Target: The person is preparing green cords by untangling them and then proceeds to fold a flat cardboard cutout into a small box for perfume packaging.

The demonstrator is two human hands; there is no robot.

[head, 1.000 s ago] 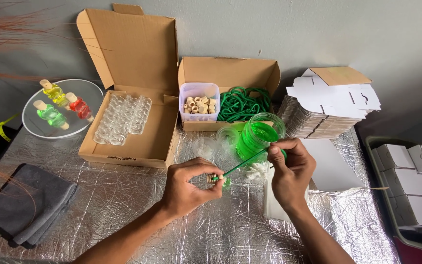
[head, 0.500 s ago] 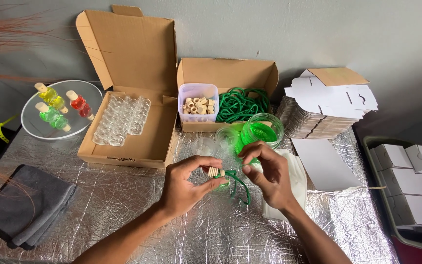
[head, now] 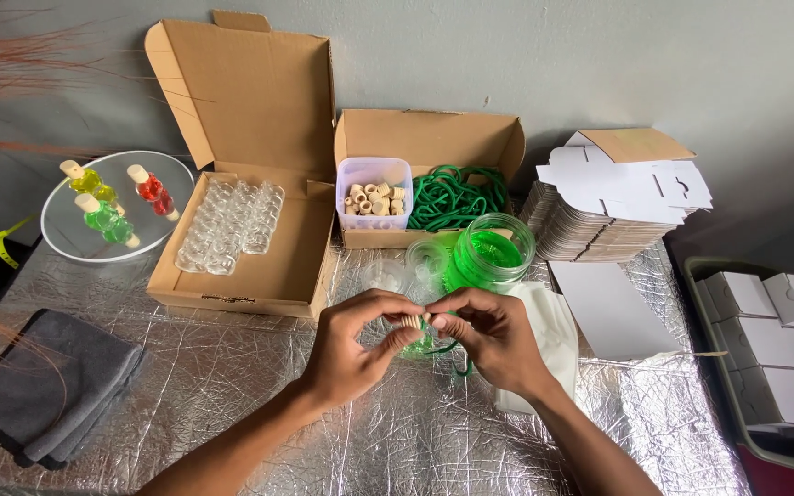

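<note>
Where the two hands meet over the foil-covered table (head: 232, 432), most of what they hold is hidden: the left hand (head: 351, 354) and right hand (head: 498, 340) pinch together on a small wooden cap (head: 412, 321), with a green cord (head: 457, 369) trailing below the right fingers and a small green-filled bottle barely showing behind the thumbs. How the cord joins the cap cannot be made out. A second ago the hands were apart, the cord stretched between them; now they have closed in on each other. Just behind them stands an open glass jar (head: 493, 253) of green liquid. Farther back, a small cardboard box (head: 429, 147) holds a clear tub (head: 374, 197) of wooden caps and a heap of green cords (head: 457, 197). Left of it, a larger open box (head: 241, 266) holds rows of empty clear bottles (head: 232, 225). At far left a round mirror (head: 71, 239) carries filled coloured bottles. A bin (head: 719, 367) of white boxes is cut off at right.
</note>
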